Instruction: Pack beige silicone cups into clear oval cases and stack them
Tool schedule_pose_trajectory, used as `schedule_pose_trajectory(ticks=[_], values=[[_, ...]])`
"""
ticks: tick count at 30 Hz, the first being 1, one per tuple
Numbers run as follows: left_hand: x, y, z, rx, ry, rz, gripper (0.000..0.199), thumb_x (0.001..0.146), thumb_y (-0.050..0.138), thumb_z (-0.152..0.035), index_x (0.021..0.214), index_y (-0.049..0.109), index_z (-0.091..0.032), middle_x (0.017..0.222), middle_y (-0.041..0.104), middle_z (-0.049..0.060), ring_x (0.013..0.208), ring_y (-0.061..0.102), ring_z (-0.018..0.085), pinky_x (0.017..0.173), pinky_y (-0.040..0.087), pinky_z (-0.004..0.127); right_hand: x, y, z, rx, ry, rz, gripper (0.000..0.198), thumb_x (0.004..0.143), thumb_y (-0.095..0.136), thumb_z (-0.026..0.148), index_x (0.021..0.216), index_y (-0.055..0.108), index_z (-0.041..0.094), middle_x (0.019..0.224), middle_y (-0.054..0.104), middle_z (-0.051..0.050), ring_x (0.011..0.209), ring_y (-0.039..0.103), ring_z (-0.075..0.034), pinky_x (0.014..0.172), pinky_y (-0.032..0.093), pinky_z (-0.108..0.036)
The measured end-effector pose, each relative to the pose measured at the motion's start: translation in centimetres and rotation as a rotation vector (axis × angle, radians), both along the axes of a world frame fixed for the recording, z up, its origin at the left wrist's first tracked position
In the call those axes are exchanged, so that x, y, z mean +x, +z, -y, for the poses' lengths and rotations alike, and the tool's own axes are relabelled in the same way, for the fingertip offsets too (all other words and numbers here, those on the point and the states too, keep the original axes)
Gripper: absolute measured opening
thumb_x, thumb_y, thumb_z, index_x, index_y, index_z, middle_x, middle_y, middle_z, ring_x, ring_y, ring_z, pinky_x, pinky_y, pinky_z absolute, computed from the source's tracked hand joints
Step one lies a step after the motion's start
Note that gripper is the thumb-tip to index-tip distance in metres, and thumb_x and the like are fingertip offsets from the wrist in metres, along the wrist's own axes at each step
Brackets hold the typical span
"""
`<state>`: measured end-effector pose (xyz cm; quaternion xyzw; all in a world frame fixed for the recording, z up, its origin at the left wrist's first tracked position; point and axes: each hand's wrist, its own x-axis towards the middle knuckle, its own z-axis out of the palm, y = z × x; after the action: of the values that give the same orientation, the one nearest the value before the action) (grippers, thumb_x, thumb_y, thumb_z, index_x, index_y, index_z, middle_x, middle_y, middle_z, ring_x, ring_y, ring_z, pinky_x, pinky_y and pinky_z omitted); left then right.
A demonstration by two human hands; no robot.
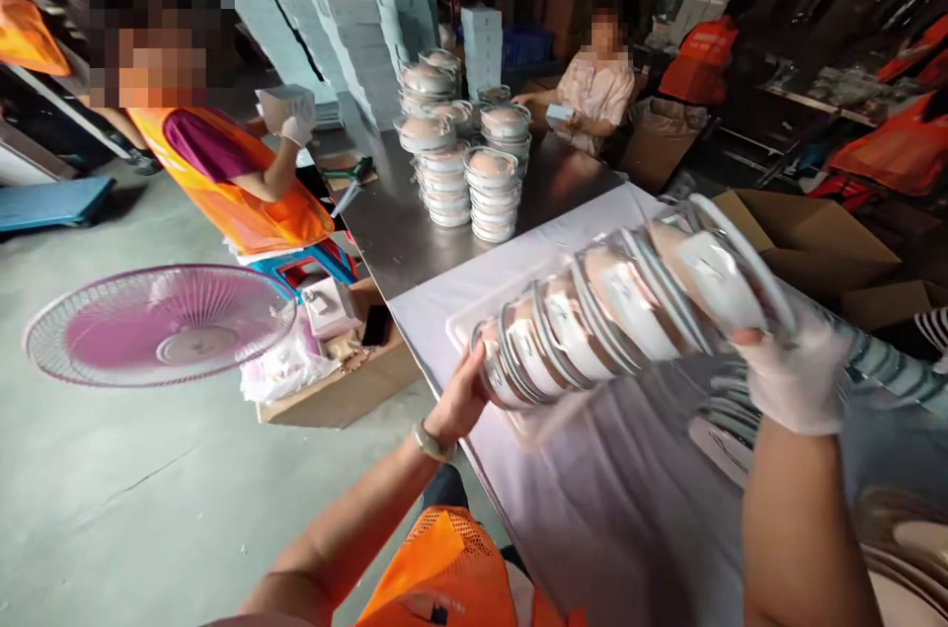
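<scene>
Presently, the left grip, a bare hand, bears against the lower end of the bowl stack; the right grip, a gloved hand, clasps its upper end. The bowl stack lies sideways between both grips, tilted, its right-grip end higher, over the white sheet on the table. Contact between stack and sheet cannot be determined. Below and just left of the right grip are plates. Beyond the right grip is an open carton. Beyond the left grip, upright bowl columns stand on the table's bare metal. Well left of the left grip is a pink fan; beyond it, a co-worker in an orange vest holds a box.
</scene>
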<state>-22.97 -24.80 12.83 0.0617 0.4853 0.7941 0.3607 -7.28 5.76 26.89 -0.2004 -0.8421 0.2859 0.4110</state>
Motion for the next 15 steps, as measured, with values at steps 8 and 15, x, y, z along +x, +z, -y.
schedule_pose_trajectory(ticks=[8,15], values=[[-29.0,-11.5,1.0,-0.022,0.279,0.140,0.073,0.099,0.059,-0.065,0.154,0.053,-0.017,0.164,0.052,0.014,0.155,0.045,0.032,0.121,0.046,0.049,-36.5,-5.2,7.8,0.200,0.460,0.113,0.049,0.090,0.074,0.057,0.122,0.075,0.020,0.134,0.071,-0.013,0.128,0.066,-0.029,0.116,0.053,-0.046],[-37.7,-18.7,-5.1,-0.247,0.462,0.219,0.068,0.102,0.044,-0.070,0.144,0.052,-0.018,0.150,0.062,0.020,0.142,0.060,0.030,0.111,0.055,0.046,-47.8,-10.9,6.8,0.211,0.396,0.224,0.055,0.083,0.081,0.042,0.134,0.069,0.022,0.143,0.061,-0.014,0.136,0.057,-0.032,0.121,0.048,-0.051]])
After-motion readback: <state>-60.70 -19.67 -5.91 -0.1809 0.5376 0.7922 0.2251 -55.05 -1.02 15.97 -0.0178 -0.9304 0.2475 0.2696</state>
